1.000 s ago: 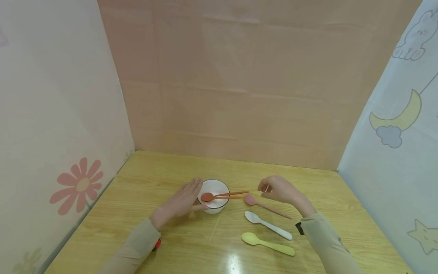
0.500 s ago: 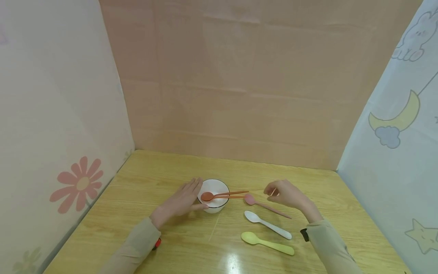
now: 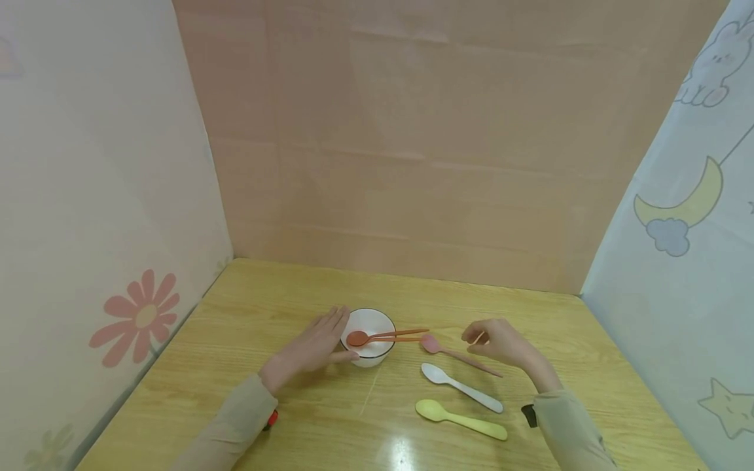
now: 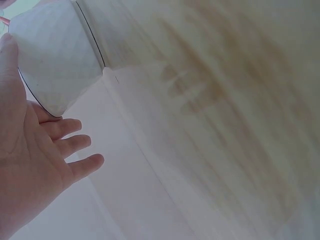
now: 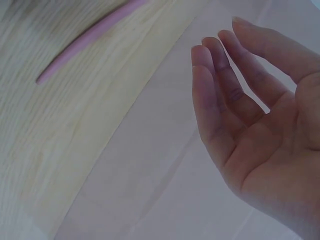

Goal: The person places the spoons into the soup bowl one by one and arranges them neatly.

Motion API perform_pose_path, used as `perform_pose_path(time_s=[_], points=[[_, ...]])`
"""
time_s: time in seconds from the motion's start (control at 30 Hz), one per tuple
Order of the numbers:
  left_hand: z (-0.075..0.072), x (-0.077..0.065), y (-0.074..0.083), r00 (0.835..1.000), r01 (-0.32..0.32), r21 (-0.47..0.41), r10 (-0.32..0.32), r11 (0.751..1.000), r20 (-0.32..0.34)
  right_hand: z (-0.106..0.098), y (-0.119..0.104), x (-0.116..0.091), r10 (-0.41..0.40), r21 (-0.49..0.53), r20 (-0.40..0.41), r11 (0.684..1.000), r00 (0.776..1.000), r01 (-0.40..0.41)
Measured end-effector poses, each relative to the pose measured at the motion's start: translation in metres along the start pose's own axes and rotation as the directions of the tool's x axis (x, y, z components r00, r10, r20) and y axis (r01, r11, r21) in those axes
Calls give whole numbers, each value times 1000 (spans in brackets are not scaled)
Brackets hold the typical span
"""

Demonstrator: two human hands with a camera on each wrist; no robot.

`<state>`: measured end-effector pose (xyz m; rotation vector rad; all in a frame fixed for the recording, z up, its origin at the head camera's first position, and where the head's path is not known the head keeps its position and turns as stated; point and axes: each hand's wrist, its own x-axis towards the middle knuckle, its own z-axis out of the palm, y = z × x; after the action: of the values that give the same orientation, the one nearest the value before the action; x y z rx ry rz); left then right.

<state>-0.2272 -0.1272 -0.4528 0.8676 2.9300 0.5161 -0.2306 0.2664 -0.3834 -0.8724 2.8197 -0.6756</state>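
My left hand (image 3: 312, 343) holds the side of a white bowl (image 3: 375, 361) with a dark rim, thumb on the near side and fingers along the left. In the left wrist view the bowl (image 4: 57, 55) sits between the thumb and index finger, the other fingers spread loosely. An orange spoon (image 3: 357, 338) rests in the bowl, and two orange handles reach out over its right rim. Above and right of a pink spoon (image 3: 431, 344), my right hand (image 3: 501, 341) hovers with loosely bent fingers. The right wrist view shows this hand (image 5: 260, 130) holding nothing.
A white spoon (image 3: 436, 373) and a yellow spoon (image 3: 432, 411) lie nearer on the wooden table (image 3: 283, 288). The pink spoon's head is close to the orange handle ends. Cloth walls (image 3: 383, 196) stand at the back and both sides.
My right hand has drawn back to the right and slightly nearer, away from the orange handles. The left hand, the bowl and the spoons stay where they were.
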Motion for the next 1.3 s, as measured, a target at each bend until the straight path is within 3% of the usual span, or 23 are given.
perform_pose_path(time_s=[0.57, 0.97, 1.3], points=[[0, 0, 1, 1000, 2, -2, -2, 1000, 0, 13, 27, -13, 23, 84, -21, 996, 1000, -21], [3, 0, -1, 1000, -2, -3, 2, 1000, -2, 21, 37, -21, 117, 160, 50, 979, 992, -123], [2, 1, 0, 1000, 3, -5, -3, 1000, -2, 24, 44, -22, 96, 196, 52, 975, 994, -104]])
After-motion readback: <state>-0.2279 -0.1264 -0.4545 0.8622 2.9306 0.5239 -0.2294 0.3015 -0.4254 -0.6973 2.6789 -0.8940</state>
